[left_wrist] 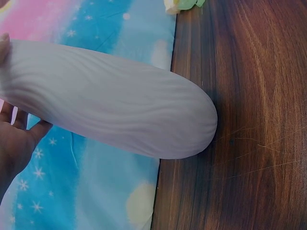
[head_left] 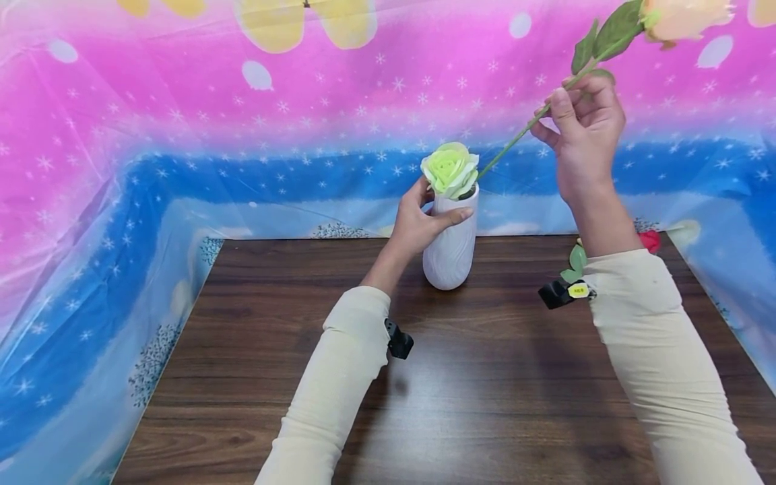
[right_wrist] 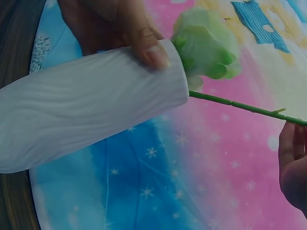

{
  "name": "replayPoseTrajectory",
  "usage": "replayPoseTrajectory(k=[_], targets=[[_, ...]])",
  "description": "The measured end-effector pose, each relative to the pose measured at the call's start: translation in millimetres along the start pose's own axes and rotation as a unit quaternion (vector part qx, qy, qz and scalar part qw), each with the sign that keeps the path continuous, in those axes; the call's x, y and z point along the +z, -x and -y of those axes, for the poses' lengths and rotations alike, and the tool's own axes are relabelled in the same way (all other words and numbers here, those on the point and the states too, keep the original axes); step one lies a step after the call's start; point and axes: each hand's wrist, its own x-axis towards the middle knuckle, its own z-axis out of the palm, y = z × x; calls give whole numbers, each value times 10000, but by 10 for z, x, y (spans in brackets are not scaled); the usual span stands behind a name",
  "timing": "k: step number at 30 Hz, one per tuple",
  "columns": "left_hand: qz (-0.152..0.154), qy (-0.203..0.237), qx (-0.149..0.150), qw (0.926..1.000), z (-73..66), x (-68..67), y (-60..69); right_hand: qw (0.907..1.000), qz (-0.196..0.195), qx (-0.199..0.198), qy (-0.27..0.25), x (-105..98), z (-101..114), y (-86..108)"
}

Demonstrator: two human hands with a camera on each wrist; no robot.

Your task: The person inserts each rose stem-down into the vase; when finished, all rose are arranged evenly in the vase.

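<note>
A white vase [head_left: 448, 252] with a wavy ribbed surface stands upright on the dark wooden table. My left hand [head_left: 418, 222] grips it near the rim, thumb across the front. A pale green rose [head_left: 450, 168] sits at the vase's mouth. Above and to the right, my right hand [head_left: 585, 135] pinches the green stem [head_left: 515, 140] of a peach flower [head_left: 688, 19]. That stem slants down to the vase's mouth, where its lower end is hidden. In the right wrist view, the stem [right_wrist: 240, 104] meets the rim beside the green rose [right_wrist: 206, 45].
A red flower [head_left: 651, 241] with green leaves [head_left: 576, 259] lies at the table's back right, partly behind my right forearm. A pink and blue patterned cloth [head_left: 303, 128] hangs behind the wooden table [head_left: 273, 404]. Small black cameras [head_left: 399, 340] are on both wrists.
</note>
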Motion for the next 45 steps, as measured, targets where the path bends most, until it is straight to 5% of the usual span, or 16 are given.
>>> replayPoseTrajectory(k=[14, 21, 25, 45], targets=[[-14, 12, 23, 10000, 8, 0, -1, 9993, 254, 142, 227, 61, -134, 70], [15, 46, 33, 10000, 16, 0, -15, 9974, 347, 616, 115, 111, -202, 109], [1, 28, 60, 10000, 20, 3, -16, 9966, 468, 409, 537, 125, -273, 133], [9, 80, 143, 9999, 44, -4, -28, 9768, 1349, 1061, 1281, 59, -526, 289]])
